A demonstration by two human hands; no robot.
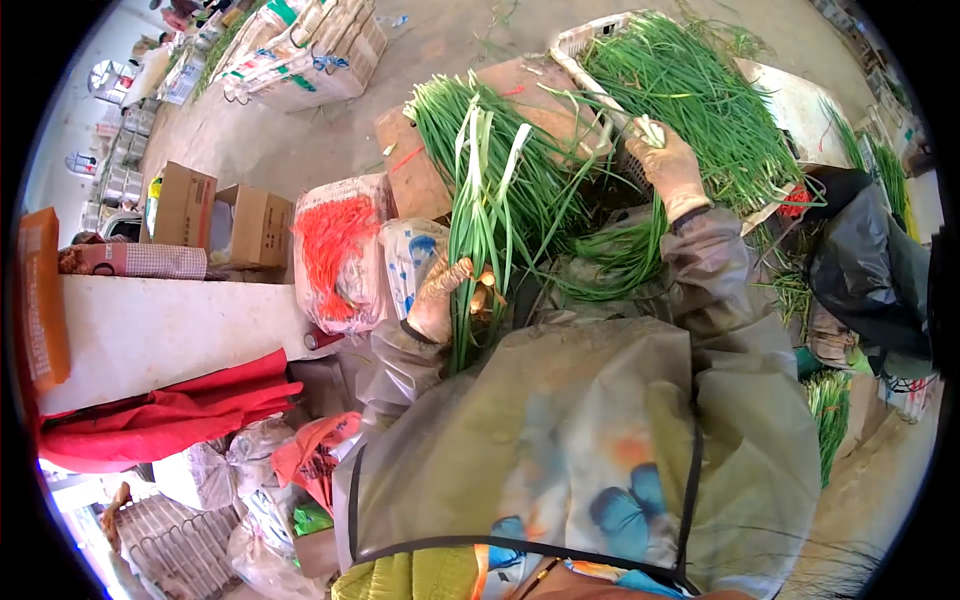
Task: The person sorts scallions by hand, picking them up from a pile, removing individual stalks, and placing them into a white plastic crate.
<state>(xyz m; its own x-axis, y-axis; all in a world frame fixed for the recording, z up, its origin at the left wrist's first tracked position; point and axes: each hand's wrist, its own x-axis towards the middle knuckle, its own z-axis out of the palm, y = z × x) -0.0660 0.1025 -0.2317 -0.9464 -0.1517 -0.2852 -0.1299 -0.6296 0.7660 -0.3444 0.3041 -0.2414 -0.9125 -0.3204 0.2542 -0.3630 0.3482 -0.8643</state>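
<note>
My left hand (437, 298), gloved, with what looks like wrapping on the fingers, is closed around an upright bunch of scallions (482, 190). Their pale ends point up and away, and the green leaves hang below the hand. In my right hand (668, 168), also gloved, are the white ends of more scallions (650, 132); green leaves trail beneath that wrist toward my lap. Just beyond the left bunch, a pile of scallions (437, 105) lies on a brown board (393, 130). Right of my right hand, a white crate (572, 45) is heaped with scallions (690, 95).
Red ties (335, 250) lie on a white sack at the left, by a white tabletop (180, 325) with red cloth (170, 410). Open cardboard boxes (185, 205) stand behind it. White foam boxes (310, 60) sit farther off. Black plastic (865, 270) hangs at the right.
</note>
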